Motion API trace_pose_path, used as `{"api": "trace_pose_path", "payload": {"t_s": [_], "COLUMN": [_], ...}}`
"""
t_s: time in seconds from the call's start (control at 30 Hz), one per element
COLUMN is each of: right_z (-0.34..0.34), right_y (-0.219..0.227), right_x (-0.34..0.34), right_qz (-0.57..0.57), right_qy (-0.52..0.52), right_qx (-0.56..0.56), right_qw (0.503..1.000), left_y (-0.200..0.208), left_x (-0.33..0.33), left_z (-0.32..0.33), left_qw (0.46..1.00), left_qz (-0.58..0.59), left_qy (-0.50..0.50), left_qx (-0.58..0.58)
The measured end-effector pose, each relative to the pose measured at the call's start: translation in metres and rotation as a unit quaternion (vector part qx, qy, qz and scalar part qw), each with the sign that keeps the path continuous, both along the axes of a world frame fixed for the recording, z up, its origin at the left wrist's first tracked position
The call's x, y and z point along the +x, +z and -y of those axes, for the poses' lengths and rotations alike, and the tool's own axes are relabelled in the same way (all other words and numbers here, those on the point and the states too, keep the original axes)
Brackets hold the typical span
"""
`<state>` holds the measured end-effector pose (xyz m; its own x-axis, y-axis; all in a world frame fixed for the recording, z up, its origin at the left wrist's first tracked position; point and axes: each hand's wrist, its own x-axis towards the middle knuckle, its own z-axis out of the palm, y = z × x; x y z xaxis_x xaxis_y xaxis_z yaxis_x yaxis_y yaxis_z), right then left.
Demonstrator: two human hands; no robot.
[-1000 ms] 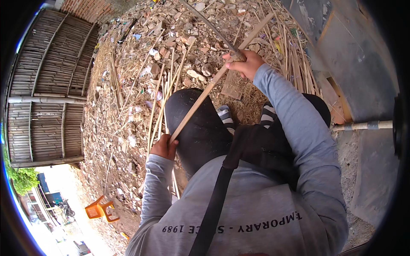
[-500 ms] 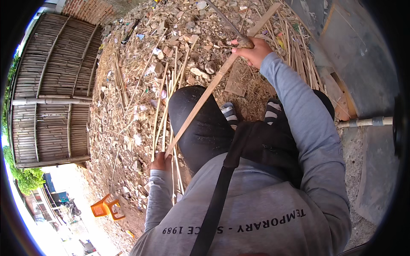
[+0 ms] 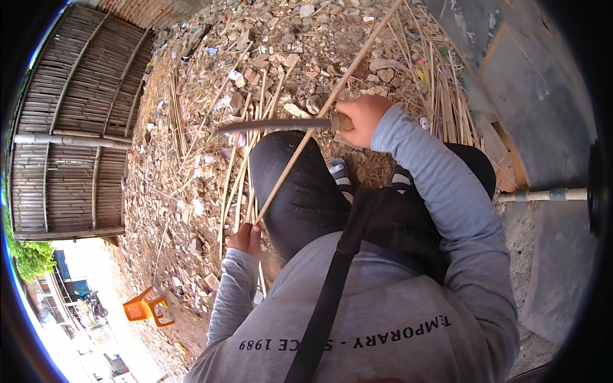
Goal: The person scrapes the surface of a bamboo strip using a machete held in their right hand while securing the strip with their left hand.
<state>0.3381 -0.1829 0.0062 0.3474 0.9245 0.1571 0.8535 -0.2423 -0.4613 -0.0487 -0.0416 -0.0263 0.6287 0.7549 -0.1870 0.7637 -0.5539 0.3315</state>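
My left hand (image 3: 244, 238) is closed on the near end of a long bamboo strip (image 3: 287, 171). From there the strip slants up and to the right, over my left thigh and out past my right hand. My right hand (image 3: 367, 120) grips the wooden handle of a machete (image 3: 271, 124). Its dark blade points left and crosses the strip just beyond my knee; whether the two touch, I cannot tell. More thin bamboo strips (image 3: 237, 172) lie beside my left knee, running toward my left hand.
Rubble, dry straw and litter cover the ground (image 3: 191, 172). Another pile of split strips (image 3: 447, 96) lies at the far right, beside grey sheets (image 3: 543, 83). A bamboo-slat wall (image 3: 70, 127) stands on the left, with an orange plastic chair (image 3: 145, 307) nearer.
The machete has swung from pointing far away to pointing left across the strip. My right hand has come slightly nearer and off the strip, which now shows its narrower side.
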Motion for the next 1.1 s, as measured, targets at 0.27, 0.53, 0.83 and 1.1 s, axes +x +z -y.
{"api": "trace_pose_path", "payload": {"t_s": [0.27, 0.53, 0.83, 1.1], "right_z": [-0.002, -0.015, -0.029, -0.018], "right_y": [-0.028, -0.02, -0.005, -0.028], "right_x": [0.032, 0.011, -0.008, 0.027], "right_qz": [-0.052, -0.084, -0.05, -0.1], "right_qy": [-0.064, -0.025, 0.026, -0.083], "right_qx": [-0.046, -0.144, -0.216, -0.149], "right_qw": [0.996, 0.986, 0.975, 0.98], "left_y": [-0.009, 0.0, 0.007, 0.012], "left_x": [0.007, 0.006, 0.012, 0.023], "left_z": [-0.009, -0.016, -0.016, -0.014], "left_qw": [1.0, 0.999, 0.999, 0.998], "left_qz": [-0.011, -0.036, -0.039, -0.058], "left_qy": [-0.024, -0.025, -0.018, -0.028], "left_qx": [0.006, -0.024, -0.016, 0.009]}}
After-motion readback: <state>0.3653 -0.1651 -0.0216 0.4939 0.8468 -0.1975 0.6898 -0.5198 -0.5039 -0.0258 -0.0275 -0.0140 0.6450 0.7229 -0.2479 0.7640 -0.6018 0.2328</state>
